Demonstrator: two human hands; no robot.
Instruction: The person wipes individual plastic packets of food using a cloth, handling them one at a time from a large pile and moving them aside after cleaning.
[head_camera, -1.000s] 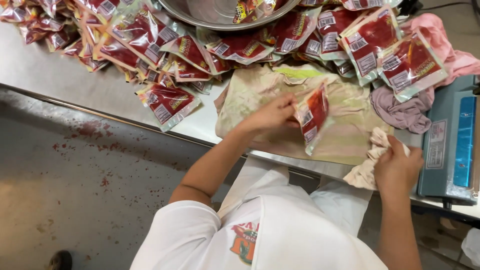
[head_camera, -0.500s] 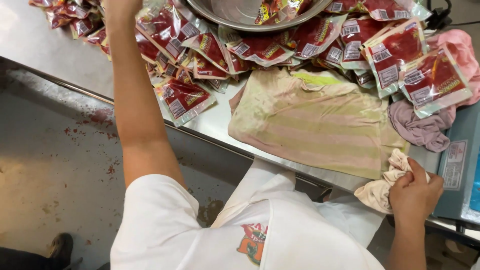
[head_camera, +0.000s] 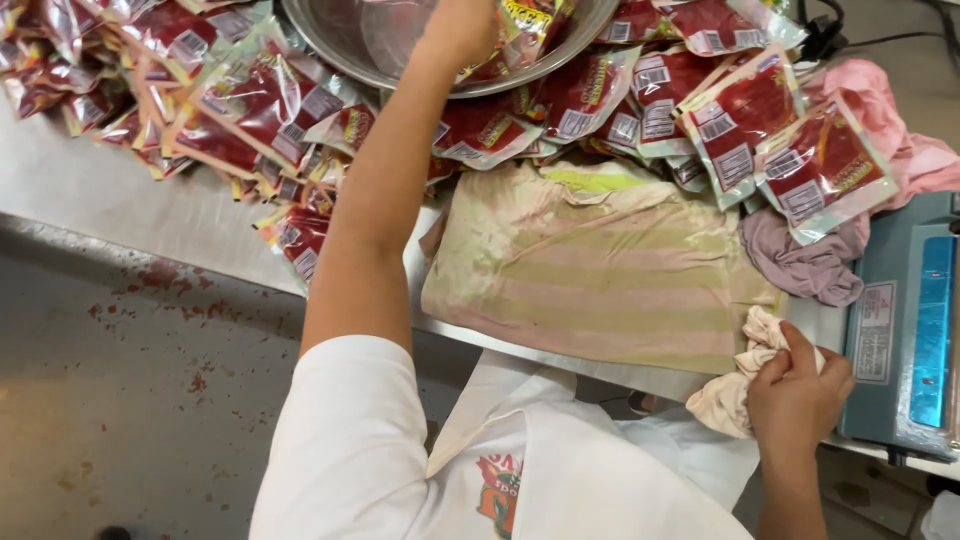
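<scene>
A person in a white T-shirt with a red and green printed emblem (head_camera: 505, 480) stands at a stainless steel table (head_camera: 90, 195), seen from above. The left hand (head_camera: 462, 30) reaches far forward into a wide, shallow, round steel bowl (head_camera: 345, 45) at the table's far edge, where it rests on a clear plastic pouch of red sauce with a yellow label (head_camera: 525, 25); the top of the picture cuts off the fingers, so it cannot be told whether they have closed on it. The right hand (head_camera: 797, 392) sits low at the near edge, fingers curled tight round a crumpled cream rag (head_camera: 740, 385) that bunches out to its left. Between the two hands lies a flat, stained cloth in faded pink and green stripes (head_camera: 590, 280), spread on the table. Around the bowl, heaped sealed pouches of red sauce (head_camera: 240, 110) spill to left and right. A mauve cloth (head_camera: 800, 262) and a pink one (head_camera: 890, 130) lie to the right, beside a blue tabletop heat sealer (head_camera: 905, 330). The grey floor (head_camera: 130, 400) below shows red spatters.
</scene>
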